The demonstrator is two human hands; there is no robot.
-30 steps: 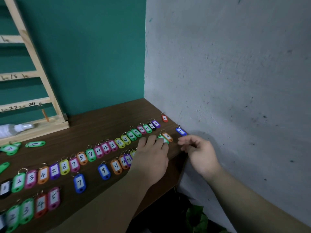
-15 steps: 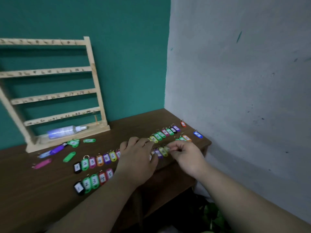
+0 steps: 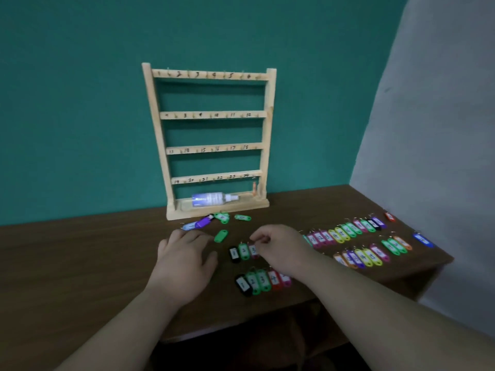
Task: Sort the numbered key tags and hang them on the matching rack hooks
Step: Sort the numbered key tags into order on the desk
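A wooden key rack (image 3: 214, 114) with numbered hooks stands against the teal wall. One orange tag (image 3: 254, 188) hangs at its lower right. Coloured numbered key tags lie in two long rows (image 3: 345, 231) on the brown table (image 3: 80, 263). A short front group (image 3: 259, 281) starts with a black tag. My left hand (image 3: 184, 261) rests flat on the table, fingers spread, left of the tags. My right hand (image 3: 278, 247) has curled fingers, thumb and forefinger pinching at the ring of the pink key tag (image 3: 253, 250), beside a green tag (image 3: 243, 250) and a black tag (image 3: 234, 254).
A clear bottle (image 3: 214, 199) lies on the rack's base. Loose green (image 3: 221, 235) and purple (image 3: 203, 223) tags lie in front of the rack. A blue tag (image 3: 423, 240) and a red tag (image 3: 389, 216) lie near the grey wall on the right. The table's front edge is close.
The view swung left and back, so the whole rack shows. Both hands moved left along the rows, from the right-hand end to the low-numbered tags.
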